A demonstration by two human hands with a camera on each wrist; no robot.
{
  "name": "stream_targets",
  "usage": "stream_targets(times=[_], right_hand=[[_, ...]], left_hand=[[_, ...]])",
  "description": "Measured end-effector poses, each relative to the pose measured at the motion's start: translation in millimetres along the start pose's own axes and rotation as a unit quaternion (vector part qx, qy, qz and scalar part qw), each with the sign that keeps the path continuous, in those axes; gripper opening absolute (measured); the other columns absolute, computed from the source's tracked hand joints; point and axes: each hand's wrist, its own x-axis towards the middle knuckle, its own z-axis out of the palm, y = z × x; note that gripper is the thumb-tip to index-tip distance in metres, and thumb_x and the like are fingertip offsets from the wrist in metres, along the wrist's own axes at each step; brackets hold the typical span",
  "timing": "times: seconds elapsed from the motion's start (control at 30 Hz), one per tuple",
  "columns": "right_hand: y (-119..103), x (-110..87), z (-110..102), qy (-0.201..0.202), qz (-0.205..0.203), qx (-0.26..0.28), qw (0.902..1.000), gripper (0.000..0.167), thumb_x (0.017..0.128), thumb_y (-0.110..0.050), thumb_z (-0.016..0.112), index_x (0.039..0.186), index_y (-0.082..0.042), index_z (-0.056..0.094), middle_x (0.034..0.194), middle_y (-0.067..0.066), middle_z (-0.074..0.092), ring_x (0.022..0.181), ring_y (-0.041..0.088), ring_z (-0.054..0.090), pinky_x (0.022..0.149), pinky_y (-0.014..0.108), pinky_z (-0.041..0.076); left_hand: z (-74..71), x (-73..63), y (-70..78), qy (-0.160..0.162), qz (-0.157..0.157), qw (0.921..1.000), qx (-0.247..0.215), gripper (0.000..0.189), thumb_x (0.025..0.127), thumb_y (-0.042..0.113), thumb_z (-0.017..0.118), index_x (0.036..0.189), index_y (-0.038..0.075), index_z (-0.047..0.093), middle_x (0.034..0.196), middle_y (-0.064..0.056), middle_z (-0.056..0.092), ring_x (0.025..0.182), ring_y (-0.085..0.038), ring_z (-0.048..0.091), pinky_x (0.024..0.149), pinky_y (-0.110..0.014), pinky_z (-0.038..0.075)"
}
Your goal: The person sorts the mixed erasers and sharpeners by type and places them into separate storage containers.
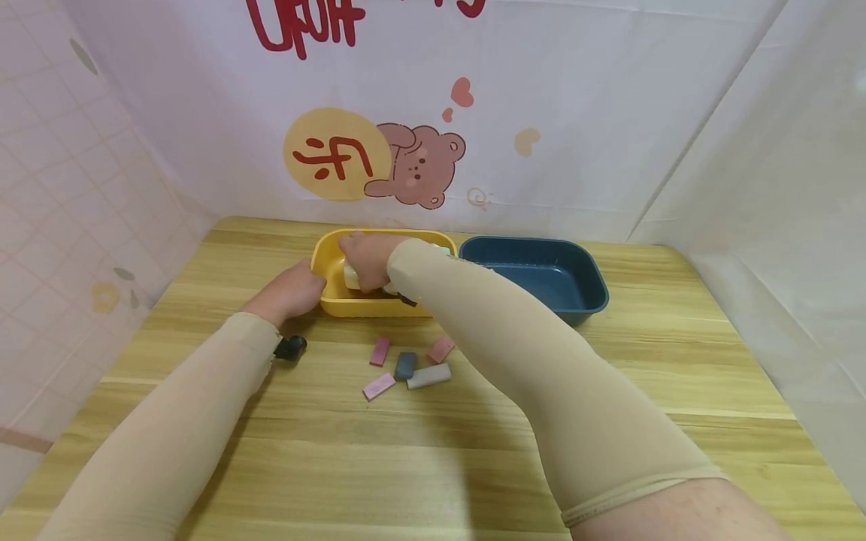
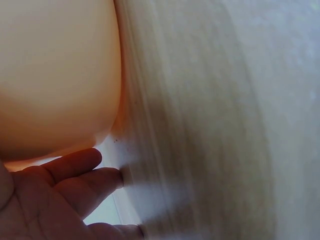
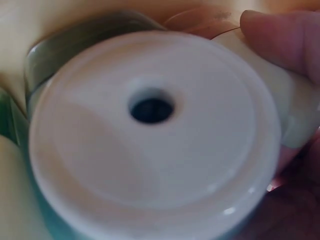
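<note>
Inside the yellow bin (image 1: 379, 307) is my right hand (image 1: 370, 259), reaching down among the pieces. In the right wrist view its thumb and fingers pinch a smooth cream-coloured piece (image 3: 295, 107). A round white piece (image 3: 200, 155) with a central hole fills most of that view, in front of dark green pieces (image 3: 75, 45). My left hand (image 1: 291, 291) touches the outside of the bin's left end. The left wrist view shows its fingers (image 2: 90, 190) fairly straight beside the bin's wall; its thumb is mostly hidden.
A dark blue bin (image 1: 541, 274) stands right of the yellow one. In front lie several small blocks: a magenta block (image 1: 380, 351), a pink block (image 1: 441, 349), a dark grey block (image 1: 406, 365), a light grey block (image 1: 429, 376) and a lilac block (image 1: 379, 386). Behind hangs a printed cloth (image 1: 575, 90).
</note>
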Motion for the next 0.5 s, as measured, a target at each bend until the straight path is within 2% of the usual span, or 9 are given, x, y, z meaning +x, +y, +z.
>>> stream_targets(times=[0.33,0.5], right_hand=[[0.2,2.5,0.6,-0.002,0.004,-0.004,1.0,0.061,0.098,-0.026,0.068,0.15,-0.017,0.036,0.134,0.001,0.048,0.11,0.018,0.057,0.098,0.03,0.047],[-0.8,0.1,-1.9,-0.017,0.013,0.005,0.9998,0.061,0.099,-0.027,0.067,0.151,-0.018,0.035,0.135,0.001,0.047,0.112,0.019,0.057,0.092,0.029,0.049]], left_hand=[[-1.8,-1.0,0.0,-0.003,0.014,0.9999,-0.006,0.033,0.106,0.019,0.034,0.123,0.006,0.059,0.102,-0.012,0.062,0.094,-0.028,0.059,0.092,-0.044,0.046],[-1.8,-0.3,0.1,-0.003,0.009,0.9999,-0.009,0.034,0.106,0.019,0.034,0.125,0.005,0.058,0.104,-0.012,0.062,0.093,-0.027,0.059,0.091,-0.043,0.046]])
